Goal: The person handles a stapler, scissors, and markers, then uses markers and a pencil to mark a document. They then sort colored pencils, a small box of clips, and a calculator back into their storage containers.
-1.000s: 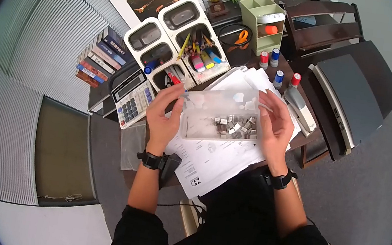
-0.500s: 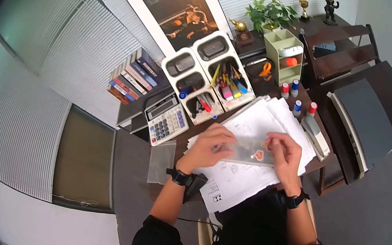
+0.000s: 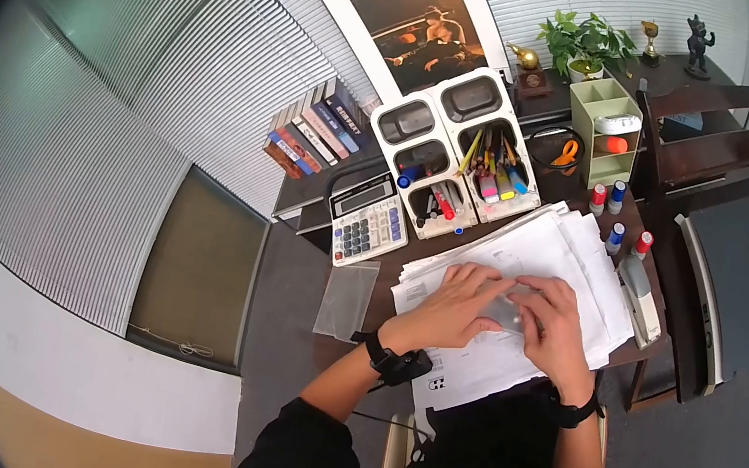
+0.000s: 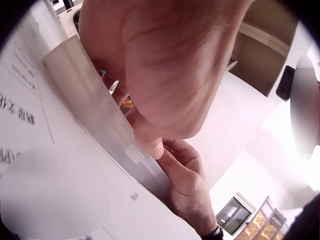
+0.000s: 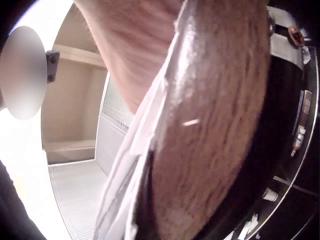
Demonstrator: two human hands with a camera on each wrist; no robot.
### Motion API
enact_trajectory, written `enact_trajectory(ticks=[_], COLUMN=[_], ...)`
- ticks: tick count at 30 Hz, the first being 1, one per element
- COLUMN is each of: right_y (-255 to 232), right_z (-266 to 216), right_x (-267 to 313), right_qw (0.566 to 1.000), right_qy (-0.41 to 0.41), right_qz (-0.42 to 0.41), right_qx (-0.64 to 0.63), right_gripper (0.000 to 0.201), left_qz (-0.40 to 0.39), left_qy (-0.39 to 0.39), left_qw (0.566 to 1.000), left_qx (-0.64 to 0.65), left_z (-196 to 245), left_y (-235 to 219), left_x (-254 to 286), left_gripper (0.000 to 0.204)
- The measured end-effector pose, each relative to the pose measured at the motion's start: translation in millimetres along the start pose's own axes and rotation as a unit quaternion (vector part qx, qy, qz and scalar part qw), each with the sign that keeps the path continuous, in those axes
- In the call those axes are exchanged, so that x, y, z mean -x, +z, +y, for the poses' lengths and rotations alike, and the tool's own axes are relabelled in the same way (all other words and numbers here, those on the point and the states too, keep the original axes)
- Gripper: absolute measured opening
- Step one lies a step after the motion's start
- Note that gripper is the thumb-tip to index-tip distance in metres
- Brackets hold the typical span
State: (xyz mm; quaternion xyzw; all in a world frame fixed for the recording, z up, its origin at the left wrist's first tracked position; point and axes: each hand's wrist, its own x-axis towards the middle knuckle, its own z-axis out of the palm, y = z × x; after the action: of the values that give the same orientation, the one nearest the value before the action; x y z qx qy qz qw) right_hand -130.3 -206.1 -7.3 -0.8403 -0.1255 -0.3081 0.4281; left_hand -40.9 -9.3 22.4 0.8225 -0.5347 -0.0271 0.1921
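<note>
A clear plastic box [image 3: 502, 313] with its lid down lies on the paper stack, mostly hidden under both hands in the head view. My left hand [image 3: 448, 313] grips it from the left, fingers stretched across the lid and thumb at the near edge. From the other end my right hand [image 3: 555, 328] holds it with bent fingers. The left wrist view shows the long side of the plastic box [image 4: 95, 110] and a small latch [image 4: 134, 154]. Both thumbs are close together near that latch. The right wrist view has the hand's work out of sight.
Printed papers [image 3: 471, 367] spread under the box. Left of them are a calculator [image 3: 367, 231] and a clear pouch [image 3: 346, 299]. Behind stands a white organizer [image 3: 453, 140] with pens. A stapler [image 3: 641, 298] and several red- and blue-capped bottles are at the right, beside a dark machine [image 3: 738, 271].
The box stood open with small metal cubes inside; its lid has come down over them. Both hands moved from the box's ends toward each other over the lid. The head view has shifted.
</note>
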Motion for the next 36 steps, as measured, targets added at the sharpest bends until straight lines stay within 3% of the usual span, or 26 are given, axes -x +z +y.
enact_trajectory(ticks=[5, 9, 13, 15, 19, 22, 25, 27, 31, 33, 36], right_y=[-3, -1, 0, 0, 0, -2, -3, -4, -4, -3, -2], right_z=[1, 3, 0, -3, -3, -2, -2, -3, -4, -5, -4], right_x=[1, 2, 2, 3, 2, 0, 1, 1, 1, 1, 1], right_qw=[0.993, 0.990, 0.991, 0.975, 0.978, 0.993, 0.992, 0.992, 0.992, 0.990, 0.992], right_qy=[0.065, 0.077, 0.070, 0.143, 0.130, 0.065, 0.073, 0.074, 0.071, 0.079, 0.073], right_qz=[0.006, 0.000, 0.013, 0.002, 0.007, 0.016, 0.022, 0.018, 0.017, 0.017, 0.010], right_qx=[-0.097, -0.119, -0.114, -0.167, -0.162, -0.101, -0.102, -0.105, -0.105, -0.113, -0.106], right_gripper=[0.018, 0.017, 0.015, 0.015, 0.014, 0.014, 0.015, 0.015, 0.015, 0.015, 0.015], left_qz=[0.010, 0.048, 0.047, 0.047, 0.080, 0.144, 0.208, 0.263, 0.304, 0.337, 0.352], left_qy=[-0.011, -0.021, -0.058, -0.077, -0.104, -0.139, -0.178, -0.245, -0.280, -0.356, -0.394], left_qw=[1.000, 0.998, 0.997, 0.996, 0.991, 0.980, 0.962, 0.933, 0.908, 0.868, 0.843], left_qx=[0.015, 0.029, -0.035, -0.016, 0.005, -0.006, -0.011, -0.027, -0.065, -0.078, -0.107], left_z=[2, 10, 9, 13, 23, 26, 23, 17, -1, -4, -9], left_y=[-4, -15, -15, -17, -20, -24, -26, -26, -30, -32, -27], left_x=[0, 9, 28, 34, 56, 83, 116, 140, 177, 188, 191], left_gripper=[0.071, 0.074, 0.077, 0.077, 0.074, 0.071, 0.067, 0.062, 0.059, 0.058, 0.055])
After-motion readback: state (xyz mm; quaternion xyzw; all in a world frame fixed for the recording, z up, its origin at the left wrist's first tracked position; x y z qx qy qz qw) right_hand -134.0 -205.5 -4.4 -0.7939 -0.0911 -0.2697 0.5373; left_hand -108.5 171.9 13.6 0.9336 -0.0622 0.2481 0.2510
